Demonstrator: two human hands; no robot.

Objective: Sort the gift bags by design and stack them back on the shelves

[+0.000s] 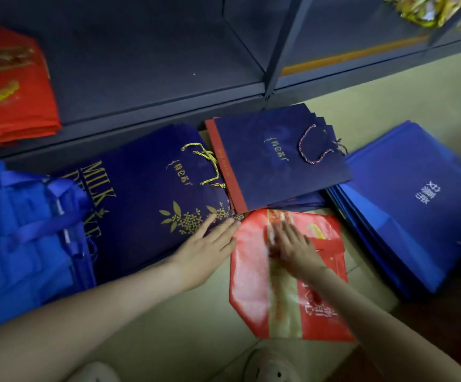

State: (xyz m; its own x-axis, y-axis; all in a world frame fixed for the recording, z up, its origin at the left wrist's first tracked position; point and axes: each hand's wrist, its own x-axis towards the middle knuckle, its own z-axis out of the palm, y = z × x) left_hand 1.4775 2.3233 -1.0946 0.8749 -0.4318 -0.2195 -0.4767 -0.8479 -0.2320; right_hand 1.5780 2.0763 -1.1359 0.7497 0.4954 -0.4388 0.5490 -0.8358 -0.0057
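Note:
A glossy red gift bag (pixel 254 288) lies flat on the floor in front of me. My right hand (pixel 292 248) presses on its upper part with straight fingers. My left hand (pixel 210 248) lies flat at the red bag's left edge, fingertips on a navy bag with gold flower print (pixel 146 205). Behind them a pile of navy bags with a red spine (pixel 268 161) lies on the floor. A stack of plain blue bags (pixel 406 205) sits at the right. Blue fabric bags (pixel 22 238) are heaped at the left. Red bags (pixel 11 86) are stacked on the bottom shelf.
The dark metal shelf (pixel 155 64) runs across the back, with an upright post (pixel 284 51) dividing two bays. Yellow packets (pixel 425 9) sit at the top right. My two white shoes (pixel 273 368) show at the bottom edge on the beige floor.

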